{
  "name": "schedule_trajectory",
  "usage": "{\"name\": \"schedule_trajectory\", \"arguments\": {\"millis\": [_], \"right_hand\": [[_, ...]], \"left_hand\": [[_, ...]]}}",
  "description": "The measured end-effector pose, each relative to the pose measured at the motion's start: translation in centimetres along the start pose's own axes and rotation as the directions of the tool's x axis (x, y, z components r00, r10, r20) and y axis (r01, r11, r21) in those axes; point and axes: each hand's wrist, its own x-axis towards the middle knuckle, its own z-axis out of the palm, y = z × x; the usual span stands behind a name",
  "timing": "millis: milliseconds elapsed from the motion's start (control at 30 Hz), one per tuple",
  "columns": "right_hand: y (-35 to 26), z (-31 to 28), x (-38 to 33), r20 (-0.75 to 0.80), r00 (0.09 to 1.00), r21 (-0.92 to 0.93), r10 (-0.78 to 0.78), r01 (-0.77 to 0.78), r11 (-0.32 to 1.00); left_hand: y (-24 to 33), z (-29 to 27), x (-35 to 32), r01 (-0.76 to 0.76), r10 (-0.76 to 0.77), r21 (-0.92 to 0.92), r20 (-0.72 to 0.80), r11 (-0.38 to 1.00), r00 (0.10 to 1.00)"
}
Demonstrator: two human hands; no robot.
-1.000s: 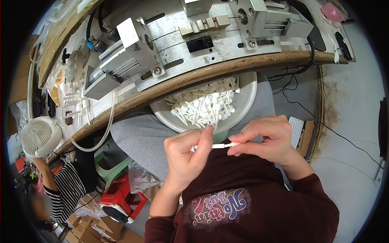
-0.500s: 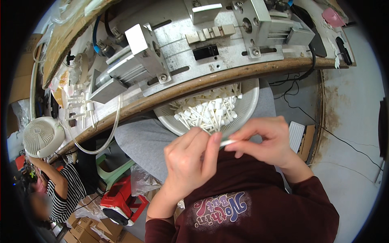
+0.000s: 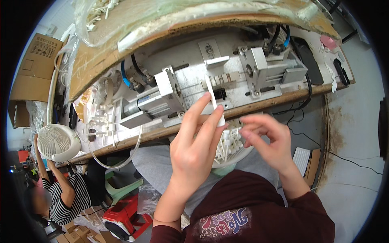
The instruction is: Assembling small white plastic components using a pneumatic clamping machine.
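My left hand (image 3: pixel 194 143) is raised in front of the metal machine (image 3: pixel 210 85) and pinches a thin white plastic stick (image 3: pixel 213 97) between thumb and fingers, the stick pointing up toward the machine's middle fixture. My right hand (image 3: pixel 267 139) hovers just to the right with fingers loosely apart and nothing in it, above a white bowl (image 3: pixel 231 160) on my lap. Several more white sticks (image 3: pixel 229 141) lie heaped in that bowl, partly hidden by both hands.
The machine sits on a wooden bench edge (image 3: pixel 133 137) with blue hoses, black cables and a clear tube hanging down. A small white fan (image 3: pixel 56 141) stands at left. Another person in a striped shirt (image 3: pixel 65 194) sits lower left beside a red machine (image 3: pixel 121 216). Cardboard boxes at far left.
The view has swung up toward the machine. My left hand took the white stick from between both hands and lifted it to the machine; my right hand let go and opened.
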Motion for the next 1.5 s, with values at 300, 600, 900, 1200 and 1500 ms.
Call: {"name": "schedule_trajectory", "arguments": {"millis": [300, 600, 900, 1200, 1500], "right_hand": [[0.4, 0.3, 0.6, 0.211, 0.901, -0.373, -0.379, 0.433, 0.821], [0.0, 0.3, 0.7, 0.238, 0.866, -0.362, -0.44, 0.5, 0.787], [-0.5, 0.5, -0.4, 0.187, 0.861, -0.339, -0.474, 0.509, 0.791], [7.2, 1.3, -6.2, 0.348, 0.937, -0.445, 0.021, 0.146, 0.884], [16.3, 3.9, -8.0, 0.571, 0.819, -0.63, 0.049, 0.399, 0.666]], "left_hand": [[-1.3, 1.4, 2.0, -0.158, 0.133, 0.339, 0.096, 0.927, 0.986], [-1.2, 1.4, 2.1, -0.123, 0.094, 0.32, 0.103, 0.94, 0.99], [-1.8, 0.6, 1.7, -0.175, 0.153, 0.258, 0.104, 0.95, 0.983], [-3.2, -1.6, -6.2, 0.036, 0.026, -0.097, 0.57, 0.995, 0.821], [-7.2, 1.6, -18.6, 0.015, -0.219, 0.312, 0.63, 0.95, 0.745]]}}
